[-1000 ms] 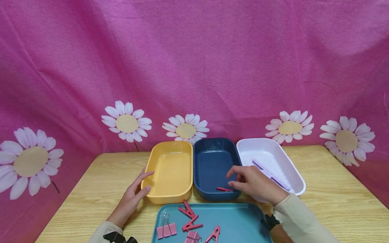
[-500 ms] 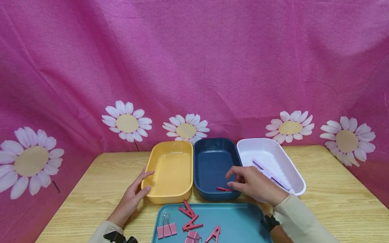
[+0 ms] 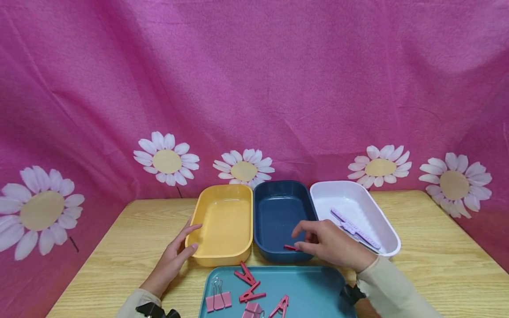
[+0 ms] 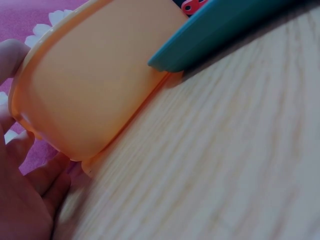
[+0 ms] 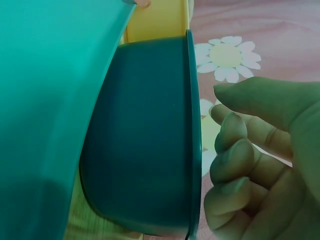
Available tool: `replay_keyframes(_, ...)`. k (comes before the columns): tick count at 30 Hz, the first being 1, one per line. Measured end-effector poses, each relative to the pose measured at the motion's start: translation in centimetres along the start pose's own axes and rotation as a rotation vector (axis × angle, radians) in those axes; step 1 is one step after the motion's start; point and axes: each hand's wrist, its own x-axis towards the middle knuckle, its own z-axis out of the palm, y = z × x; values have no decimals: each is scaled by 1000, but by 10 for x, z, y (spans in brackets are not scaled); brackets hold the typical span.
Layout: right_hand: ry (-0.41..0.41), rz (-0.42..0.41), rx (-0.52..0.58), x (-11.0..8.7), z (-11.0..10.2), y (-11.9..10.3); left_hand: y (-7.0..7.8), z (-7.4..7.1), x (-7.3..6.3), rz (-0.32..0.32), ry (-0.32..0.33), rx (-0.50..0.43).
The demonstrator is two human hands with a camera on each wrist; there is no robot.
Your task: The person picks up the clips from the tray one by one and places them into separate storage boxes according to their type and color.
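My left hand (image 3: pixel 175 251) rests against the left side of the yellow bin (image 3: pixel 248 247), its index fingertip and thumb at the rim. In the left wrist view its other fingers (image 4: pixel 47 177) lie beside the bin's outer wall. Over the near right corner of the navy bin (image 3: pixel 264 249) hovers my right hand (image 3: pixel 332 243). Its fingers are loosely bent, with nothing between thumb and fingertips in the right wrist view. Below them a red clothespin (image 3: pixel 290 247) lies inside the navy bin, partly hidden by the thumb.
A teal tray (image 3: pixel 314 287) in front carries several red clothespins (image 3: pixel 252 293) and pink binder clips (image 3: pixel 218 301). The white bin (image 3: pixel 391 240) on the right holds a lilac, ruler-like strip (image 3: pixel 354 229). A pink flowered cloth (image 3: pixel 254 88) hangs behind the wooden table (image 3: pixel 103 260).
My right hand has shifted slightly left, and its thumb now covers more of the clothespin in the navy bin. My left hand stays at the yellow bin.
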Motion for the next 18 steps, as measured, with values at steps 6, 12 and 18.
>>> replay_keyframes(6, -3, -5, -11, 0, 3, -1, 0, 0, 0, -17, 1, 12)
replay_keyframes(12, -13, -17, -11, -2, 3, -4, -2, 0, 0, -6, -3, 8)
replay_keyframes(18, -74, -40, 52, -2, 5, -10, 0, 0, 0, -19, 3, 12)
